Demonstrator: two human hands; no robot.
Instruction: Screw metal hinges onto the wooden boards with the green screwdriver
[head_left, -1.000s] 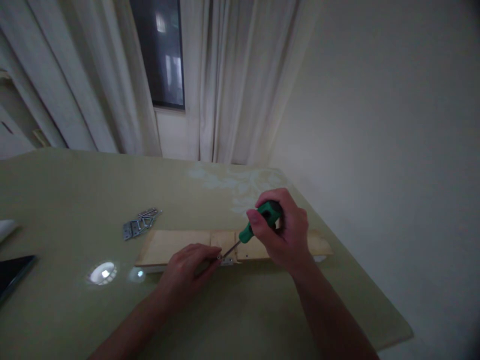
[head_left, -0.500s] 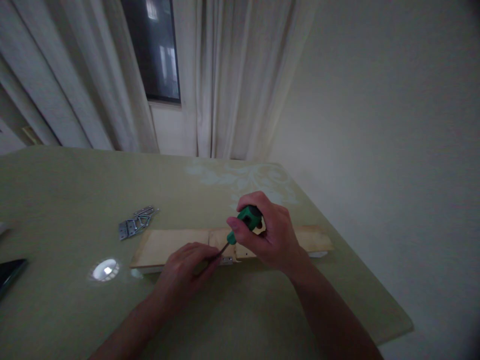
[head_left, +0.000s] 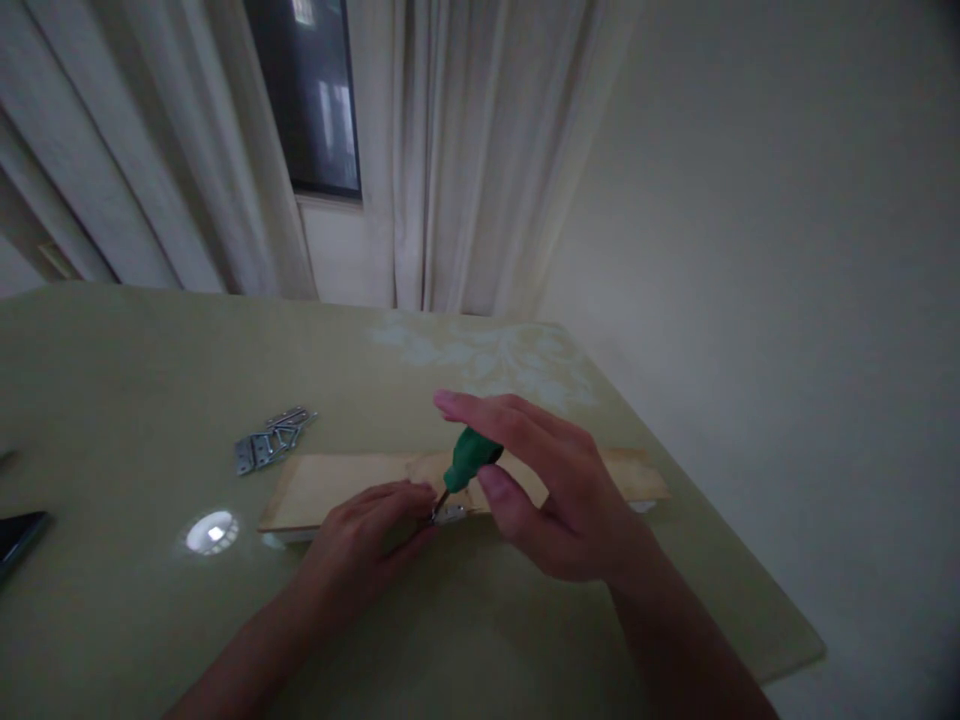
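Note:
A green-handled screwdriver (head_left: 470,460) slants down to the left, its tip by the front edge of a light wooden board (head_left: 330,485). My right hand (head_left: 566,490) has its thumb and fingers loosely around the handle's upper end, the index finger stretched over it. At the shaft's tip, the fingers of my left hand (head_left: 382,525) are drawn together against the board's edge; what they pinch is too small to make out. Just right of those fingertips a small metal hinge (head_left: 452,514) lies on the board's edge.
Several metal hinges (head_left: 255,452) and screws (head_left: 289,425) lie in a pile behind the board's left end. A dark phone-like object (head_left: 19,540) is at the far left of the green-covered table (head_left: 150,380). A wall (head_left: 750,300) rises along the right.
My right hand has loosened and slid right and slightly down on the handle, with its index finger now extended. The screwdriver's handle has shifted slightly left and down. My left hand stays at the tip.

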